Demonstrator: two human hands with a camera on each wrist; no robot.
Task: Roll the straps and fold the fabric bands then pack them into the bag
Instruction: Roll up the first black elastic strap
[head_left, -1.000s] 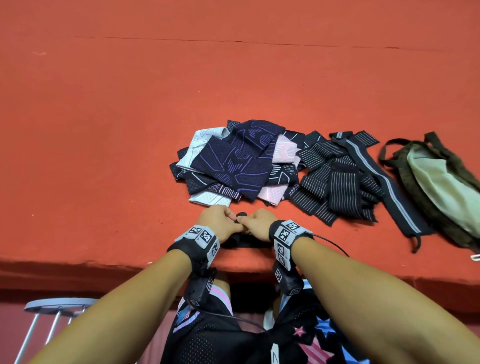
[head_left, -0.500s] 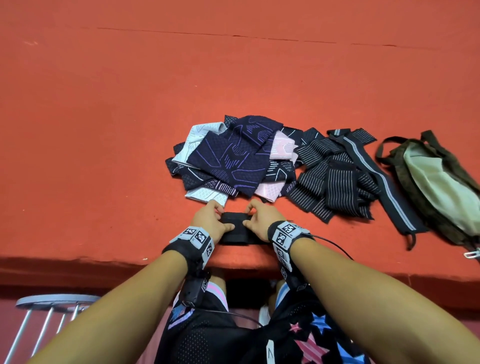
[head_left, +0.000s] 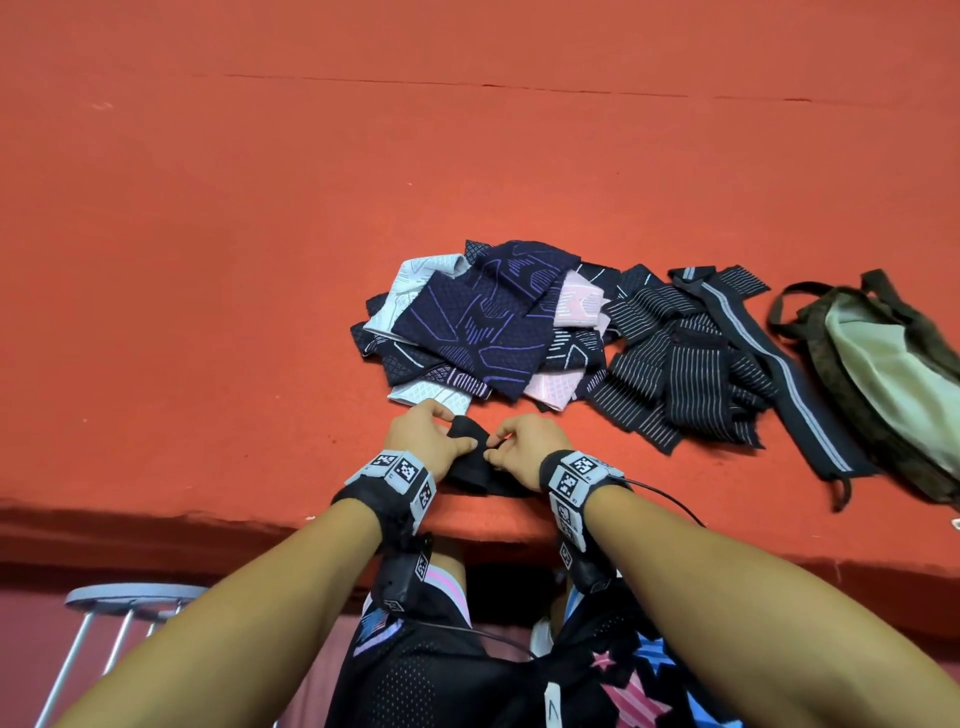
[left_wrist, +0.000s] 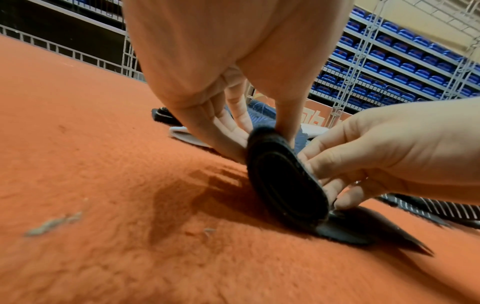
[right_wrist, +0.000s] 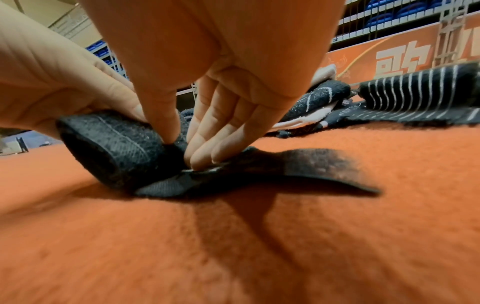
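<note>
A black strap (head_left: 470, 457), rolled into a thick coil (left_wrist: 285, 185) with a loose tail (right_wrist: 298, 170) flat on the orange table, sits near the front edge. My left hand (head_left: 426, 441) grips the coil's left end between thumb and fingers. My right hand (head_left: 519, 447) pinches its right end, thumb on top and fingers pressing where the tail leaves the coil. Beyond lie a heap of navy, white and pink fabric bands (head_left: 483, 327) and striped black straps (head_left: 685, 358). The olive bag (head_left: 893, 374) lies open at the far right.
The orange felt table (head_left: 260, 260) stretches wide to the left and back. Its front edge (head_left: 208, 525) runs just under my wrists. A grey stool (head_left: 130, 597) stands below at the lower left. A long black strap with a grey stripe (head_left: 779, 364) lies beside the bag.
My hands have turned the black strap over, so the coil has grown thicker and stands higher on the table. Both hands stay at the same spot near the front edge.
</note>
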